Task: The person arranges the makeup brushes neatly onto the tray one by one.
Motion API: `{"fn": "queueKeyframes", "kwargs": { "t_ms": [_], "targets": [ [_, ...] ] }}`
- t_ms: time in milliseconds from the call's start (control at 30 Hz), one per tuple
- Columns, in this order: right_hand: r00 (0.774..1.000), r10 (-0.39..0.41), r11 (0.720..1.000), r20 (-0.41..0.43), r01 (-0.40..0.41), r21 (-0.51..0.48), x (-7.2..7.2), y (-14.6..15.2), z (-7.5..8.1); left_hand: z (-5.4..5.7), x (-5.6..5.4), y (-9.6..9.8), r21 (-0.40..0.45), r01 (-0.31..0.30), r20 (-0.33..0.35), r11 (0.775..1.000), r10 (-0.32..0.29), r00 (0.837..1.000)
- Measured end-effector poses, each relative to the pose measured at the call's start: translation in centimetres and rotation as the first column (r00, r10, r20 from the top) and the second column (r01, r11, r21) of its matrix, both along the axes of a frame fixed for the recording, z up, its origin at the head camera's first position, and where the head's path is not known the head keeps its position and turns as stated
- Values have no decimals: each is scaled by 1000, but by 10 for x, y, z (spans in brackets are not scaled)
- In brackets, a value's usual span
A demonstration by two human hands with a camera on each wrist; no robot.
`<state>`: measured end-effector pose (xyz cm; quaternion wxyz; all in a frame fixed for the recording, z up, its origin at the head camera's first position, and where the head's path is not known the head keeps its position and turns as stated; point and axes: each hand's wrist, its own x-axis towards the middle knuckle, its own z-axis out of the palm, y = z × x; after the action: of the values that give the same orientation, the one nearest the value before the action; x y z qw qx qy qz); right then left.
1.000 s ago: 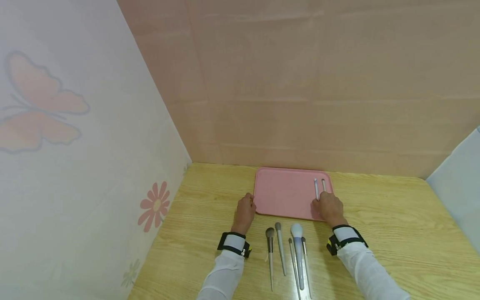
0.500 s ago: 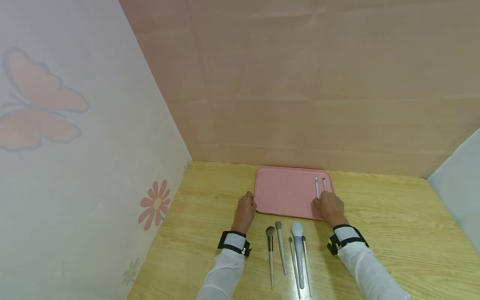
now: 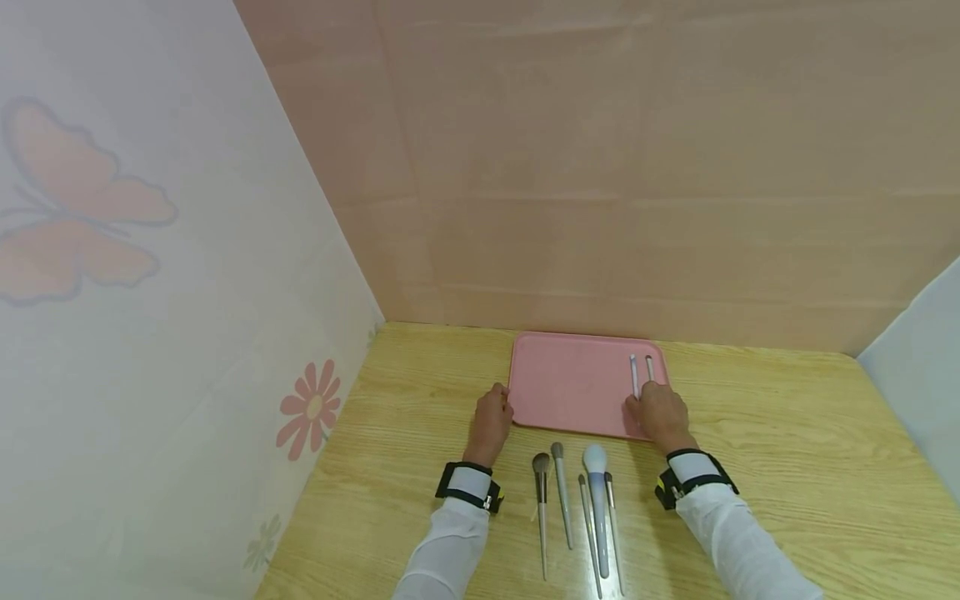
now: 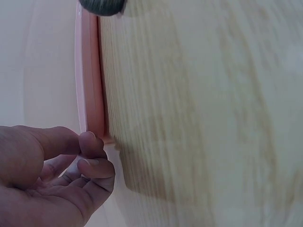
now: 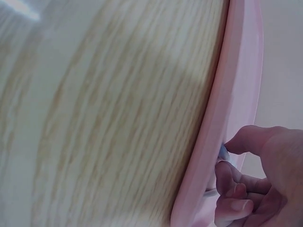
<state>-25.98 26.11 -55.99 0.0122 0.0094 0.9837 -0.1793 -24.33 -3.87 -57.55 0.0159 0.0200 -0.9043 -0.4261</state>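
A pink tray [image 3: 566,375] lies flat at the back of the wooden table. My left hand [image 3: 491,417] is at its front left corner; in the left wrist view the thumb and curled fingers pinch the tray's rim [image 4: 90,75]. Near the tray's right end my right hand [image 3: 660,414] pinches a slim makeup brush [image 3: 633,372] with a bluish handle [image 5: 223,152]. That brush rests in the tray, its head toward the back. Just right of it lies a second slim makeup brush [image 3: 649,367], its lower part hidden by the hand in the head view.
Several makeup brushes lie side by side in front of the tray: a dark fluffy brush [image 3: 541,465], a grey-headed brush [image 3: 561,487], a large white-headed brush [image 3: 595,460] and slim ones, such as a small brush [image 3: 611,517]. A flowered wall [image 3: 225,292] stands left, a beige backdrop [image 3: 600,208] behind.
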Motion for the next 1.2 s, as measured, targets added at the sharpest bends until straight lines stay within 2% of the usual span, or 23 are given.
{"fn": "queueKeyframes", "kwargs": {
  "t_ms": [333,900,1067,1200],
  "targets": [
    [999,-13,1000,45,14,-20,-1,-2,0,2,2,-1,10,7,-22,1000,-7,1000],
    [1000,-1,1000,3,1,20,-1,-3,-1,2,1,1,9,-5,-12,1000,6,1000],
    [1000,9,1000,-12,-9,30,-1,-1,-1,-1,1,1,2,0,-40,1000,0,999],
    [1000,7,1000,-11,-7,-10,0,-1,1,-2,-1,1,3,2,-53,1000,-1,999]
  ]
}}
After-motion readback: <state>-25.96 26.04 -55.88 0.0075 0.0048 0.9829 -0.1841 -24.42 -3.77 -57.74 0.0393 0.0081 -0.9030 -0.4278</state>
